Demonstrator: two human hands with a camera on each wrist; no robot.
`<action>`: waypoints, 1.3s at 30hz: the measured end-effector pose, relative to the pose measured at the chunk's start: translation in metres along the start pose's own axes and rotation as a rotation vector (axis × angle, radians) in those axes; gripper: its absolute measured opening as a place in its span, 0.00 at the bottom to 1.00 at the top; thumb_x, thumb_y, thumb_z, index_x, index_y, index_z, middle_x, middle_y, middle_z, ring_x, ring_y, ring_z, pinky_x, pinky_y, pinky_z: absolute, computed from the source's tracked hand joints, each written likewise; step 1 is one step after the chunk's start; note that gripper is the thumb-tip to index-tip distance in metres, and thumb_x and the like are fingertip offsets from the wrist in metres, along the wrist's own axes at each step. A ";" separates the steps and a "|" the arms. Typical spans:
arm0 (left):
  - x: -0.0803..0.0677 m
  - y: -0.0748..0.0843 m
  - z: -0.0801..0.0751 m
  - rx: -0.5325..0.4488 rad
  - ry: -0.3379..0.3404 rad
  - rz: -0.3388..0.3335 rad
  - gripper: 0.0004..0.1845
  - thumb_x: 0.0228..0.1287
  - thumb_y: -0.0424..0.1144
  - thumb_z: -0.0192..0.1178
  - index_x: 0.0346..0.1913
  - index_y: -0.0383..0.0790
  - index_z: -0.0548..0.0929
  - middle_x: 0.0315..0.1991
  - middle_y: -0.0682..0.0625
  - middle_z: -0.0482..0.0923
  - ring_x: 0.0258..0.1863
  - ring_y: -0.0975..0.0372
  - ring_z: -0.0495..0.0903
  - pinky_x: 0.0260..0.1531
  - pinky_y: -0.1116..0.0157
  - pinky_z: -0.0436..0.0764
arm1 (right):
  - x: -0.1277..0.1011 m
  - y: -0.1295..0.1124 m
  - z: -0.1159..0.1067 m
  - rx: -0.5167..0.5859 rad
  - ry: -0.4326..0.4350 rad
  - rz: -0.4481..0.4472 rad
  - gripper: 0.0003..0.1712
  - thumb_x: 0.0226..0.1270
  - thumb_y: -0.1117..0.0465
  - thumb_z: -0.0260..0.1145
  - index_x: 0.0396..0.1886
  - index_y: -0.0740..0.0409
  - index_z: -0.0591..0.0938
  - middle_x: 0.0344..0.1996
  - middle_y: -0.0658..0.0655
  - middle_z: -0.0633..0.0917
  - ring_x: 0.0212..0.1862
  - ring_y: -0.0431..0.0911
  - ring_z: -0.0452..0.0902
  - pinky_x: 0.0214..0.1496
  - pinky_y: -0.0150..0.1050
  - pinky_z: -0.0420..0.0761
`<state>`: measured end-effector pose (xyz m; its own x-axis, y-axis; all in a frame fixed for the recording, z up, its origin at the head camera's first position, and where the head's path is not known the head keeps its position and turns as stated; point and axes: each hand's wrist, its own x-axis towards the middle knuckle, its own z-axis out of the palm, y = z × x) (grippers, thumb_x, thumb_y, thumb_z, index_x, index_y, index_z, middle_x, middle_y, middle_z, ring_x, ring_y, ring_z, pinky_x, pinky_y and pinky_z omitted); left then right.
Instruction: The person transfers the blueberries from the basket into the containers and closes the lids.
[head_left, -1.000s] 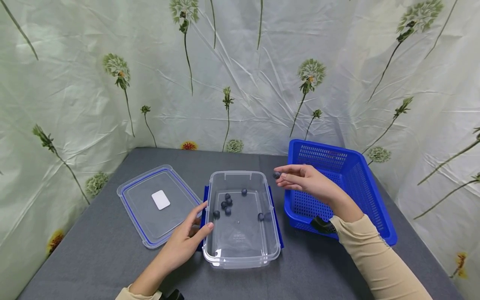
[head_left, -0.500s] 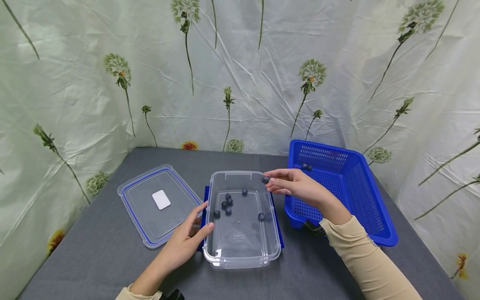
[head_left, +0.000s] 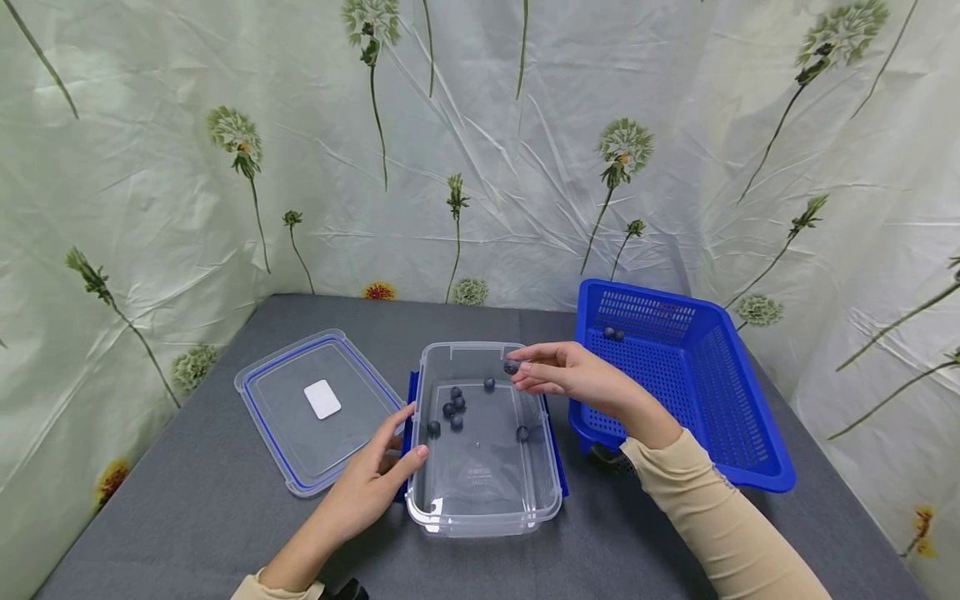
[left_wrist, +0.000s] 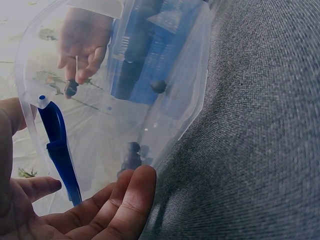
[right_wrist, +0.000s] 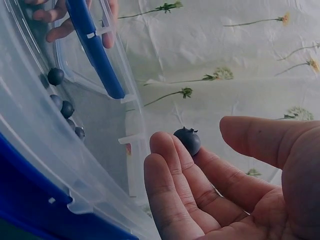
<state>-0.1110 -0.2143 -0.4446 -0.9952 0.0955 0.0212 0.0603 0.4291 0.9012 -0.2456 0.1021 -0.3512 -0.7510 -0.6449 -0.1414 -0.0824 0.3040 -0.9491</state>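
Berries going from the blue basket into the clear box, one in hand over the box

The right hand (head_left: 573, 377) holds a blueberry (head_left: 511, 366) at its fingertips, above the far right part of the clear box (head_left: 483, 508); in the right wrist view the berry (right_wrist: 188, 139) rests on loosely curled fingers with the thumb standing off it, so the hold looks light. The left hand (head_left: 372, 481) lies against the near left wall of the box with relaxed fingers, thumb on the rim, steadying it. About seven berries (head_left: 453, 407) already lie on the box floor, mostly toward the far left. Two more berries (head_left: 613, 333) remain at the far end of the blue basket (head_left: 750, 467), right of the box. The lid (head_left: 321, 405) lies flat on the grey table (head_left: 187, 517), left of the box, so the box is still open. By this reckoning most of the moving is done.
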 end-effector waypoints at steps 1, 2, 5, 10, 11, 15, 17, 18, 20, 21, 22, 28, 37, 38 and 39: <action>0.000 0.000 0.000 -0.001 0.001 -0.004 0.35 0.79 0.51 0.63 0.83 0.61 0.63 0.59 0.41 0.86 0.52 0.56 0.90 0.52 0.54 0.86 | 0.001 0.000 0.001 -0.005 -0.003 0.003 0.27 0.87 0.59 0.57 0.78 0.67 0.72 0.61 0.67 0.87 0.65 0.58 0.85 0.69 0.46 0.83; 0.000 0.000 0.001 -0.003 0.002 -0.007 0.35 0.79 0.51 0.63 0.83 0.61 0.63 0.59 0.41 0.86 0.53 0.56 0.90 0.52 0.54 0.86 | 0.002 -0.001 0.002 -0.008 -0.006 0.007 0.27 0.87 0.58 0.57 0.78 0.67 0.72 0.62 0.69 0.86 0.66 0.59 0.84 0.69 0.46 0.83; 0.001 -0.001 0.002 -0.002 0.003 -0.012 0.35 0.79 0.51 0.63 0.84 0.63 0.63 0.60 0.41 0.86 0.53 0.56 0.90 0.52 0.54 0.86 | 0.005 -0.002 0.006 -0.011 -0.022 0.020 0.28 0.88 0.58 0.57 0.79 0.66 0.72 0.66 0.72 0.83 0.67 0.60 0.83 0.70 0.47 0.82; 0.001 -0.001 0.002 -0.003 0.005 -0.011 0.35 0.79 0.51 0.63 0.84 0.63 0.63 0.59 0.41 0.86 0.51 0.57 0.90 0.51 0.55 0.86 | 0.011 -0.002 0.012 -0.012 -0.063 0.021 0.28 0.88 0.59 0.56 0.79 0.67 0.71 0.67 0.72 0.82 0.69 0.61 0.82 0.71 0.49 0.81; 0.001 -0.001 0.002 -0.002 0.006 -0.010 0.36 0.79 0.51 0.63 0.84 0.62 0.63 0.59 0.42 0.86 0.51 0.57 0.90 0.51 0.55 0.86 | 0.012 -0.002 0.013 -0.012 -0.069 0.020 0.28 0.88 0.59 0.56 0.79 0.68 0.70 0.68 0.73 0.82 0.69 0.62 0.81 0.71 0.48 0.81; 0.001 0.000 0.001 -0.002 0.006 -0.010 0.35 0.79 0.52 0.63 0.83 0.62 0.63 0.59 0.41 0.87 0.51 0.57 0.90 0.51 0.55 0.86 | 0.015 -0.002 0.017 -0.017 -0.084 0.027 0.29 0.88 0.59 0.55 0.80 0.69 0.68 0.69 0.74 0.80 0.70 0.61 0.81 0.72 0.48 0.81; 0.002 0.000 0.001 -0.001 0.005 -0.017 0.35 0.79 0.52 0.63 0.83 0.63 0.63 0.58 0.42 0.87 0.51 0.57 0.90 0.51 0.54 0.86 | 0.017 -0.003 0.019 -0.019 -0.089 0.031 0.30 0.89 0.59 0.55 0.80 0.69 0.68 0.69 0.74 0.80 0.71 0.61 0.81 0.73 0.50 0.80; 0.001 0.000 0.001 -0.002 0.004 -0.019 0.35 0.79 0.52 0.63 0.83 0.63 0.63 0.58 0.42 0.87 0.51 0.57 0.90 0.51 0.54 0.86 | 0.018 -0.003 0.019 -0.020 -0.090 0.036 0.30 0.88 0.59 0.56 0.80 0.69 0.67 0.69 0.74 0.80 0.71 0.61 0.80 0.73 0.51 0.79; 0.002 0.000 0.001 0.000 0.004 -0.025 0.35 0.79 0.52 0.63 0.83 0.63 0.63 0.57 0.42 0.86 0.51 0.58 0.90 0.52 0.54 0.86 | 0.020 -0.003 0.021 -0.021 -0.094 0.043 0.30 0.88 0.58 0.56 0.80 0.68 0.68 0.70 0.73 0.79 0.71 0.60 0.80 0.74 0.54 0.77; 0.002 0.000 0.001 0.001 0.002 -0.023 0.35 0.79 0.52 0.63 0.83 0.63 0.63 0.57 0.42 0.86 0.51 0.58 0.90 0.52 0.54 0.86 | 0.021 -0.004 0.021 -0.021 -0.096 0.048 0.30 0.88 0.59 0.56 0.80 0.68 0.68 0.71 0.73 0.79 0.72 0.61 0.80 0.75 0.55 0.76; 0.002 0.000 0.001 0.003 0.003 -0.023 0.35 0.79 0.52 0.63 0.83 0.63 0.63 0.57 0.42 0.87 0.50 0.58 0.90 0.52 0.54 0.86 | 0.022 -0.004 0.022 -0.023 -0.097 0.055 0.29 0.88 0.59 0.56 0.80 0.67 0.69 0.71 0.72 0.79 0.72 0.60 0.80 0.75 0.55 0.76; 0.002 0.000 0.001 0.008 0.002 -0.024 0.36 0.79 0.53 0.63 0.84 0.62 0.63 0.57 0.43 0.87 0.50 0.59 0.90 0.50 0.55 0.86 | 0.026 -0.007 0.024 -0.025 -0.112 0.080 0.31 0.88 0.61 0.56 0.83 0.66 0.65 0.73 0.72 0.77 0.74 0.61 0.77 0.75 0.52 0.77; 0.001 0.001 -0.001 0.003 -0.007 -0.012 0.36 0.79 0.52 0.63 0.84 0.61 0.63 0.58 0.42 0.87 0.50 0.58 0.90 0.50 0.53 0.86 | 0.026 -0.006 0.024 -0.021 -0.111 0.075 0.31 0.88 0.61 0.56 0.83 0.67 0.64 0.75 0.74 0.75 0.75 0.61 0.77 0.77 0.55 0.74; 0.000 0.001 -0.001 0.002 -0.008 -0.009 0.36 0.79 0.52 0.63 0.84 0.60 0.63 0.58 0.42 0.86 0.51 0.58 0.90 0.51 0.52 0.87 | 0.025 -0.006 0.024 -0.022 -0.108 0.075 0.31 0.88 0.61 0.56 0.82 0.67 0.65 0.75 0.74 0.75 0.75 0.61 0.77 0.77 0.55 0.74; 0.000 0.001 -0.001 0.002 -0.008 -0.008 0.36 0.79 0.52 0.63 0.84 0.60 0.63 0.58 0.42 0.86 0.51 0.57 0.90 0.51 0.52 0.87 | 0.024 -0.007 0.024 -0.023 -0.105 0.075 0.30 0.88 0.61 0.56 0.82 0.67 0.65 0.75 0.74 0.75 0.74 0.61 0.77 0.77 0.56 0.74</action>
<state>-0.1112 -0.2152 -0.4432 -0.9950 0.0994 0.0099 0.0520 0.4314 0.9006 -0.2474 0.0672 -0.3548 -0.6830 -0.6894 -0.2415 -0.0444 0.3692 -0.9283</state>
